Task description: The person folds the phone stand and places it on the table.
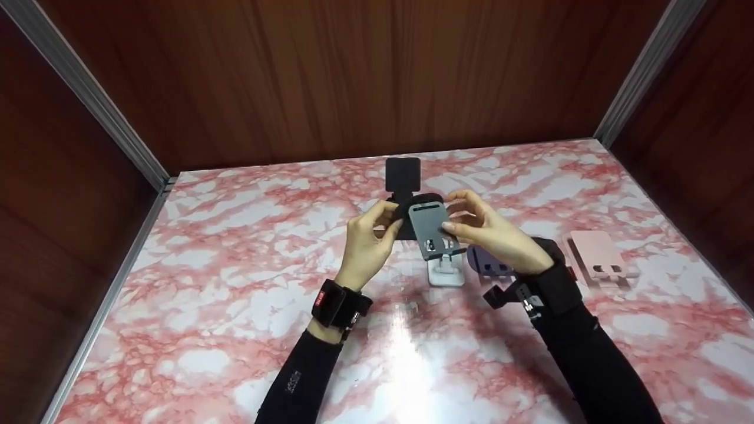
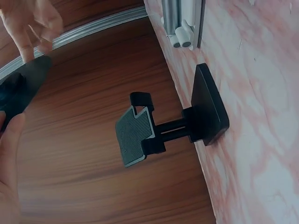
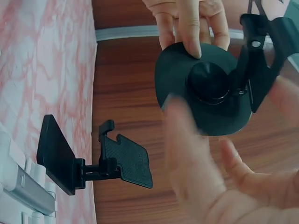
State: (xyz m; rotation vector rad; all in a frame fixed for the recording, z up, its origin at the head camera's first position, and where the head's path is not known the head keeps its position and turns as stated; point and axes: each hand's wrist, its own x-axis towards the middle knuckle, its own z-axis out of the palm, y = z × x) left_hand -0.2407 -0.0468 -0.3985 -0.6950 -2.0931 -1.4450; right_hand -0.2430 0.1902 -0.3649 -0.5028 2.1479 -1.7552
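Both hands are at a phone stand (image 1: 433, 227) with a grey slotted plate and a black rounded base (image 3: 175, 77), lifted above the table. My left hand (image 1: 366, 242) pinches the base by its rim; its fingers show at the top of the right wrist view. My right hand (image 1: 493, 231) has its thumb against the plate's edge, its other fingers curving behind the base. In the right wrist view one right finger (image 3: 187, 163) is blurred near the rim. Just beyond the hands a black phone stand (image 1: 403, 175) stands upright.
A white phone stand (image 1: 446, 278) stands below the lifted one. Partly under the right hand is a purple stand (image 1: 484, 259), and a pink stand (image 1: 598, 252) is farther right. The marbled table (image 1: 235, 282) is bordered by wood panels (image 1: 353, 76) and metal rails.
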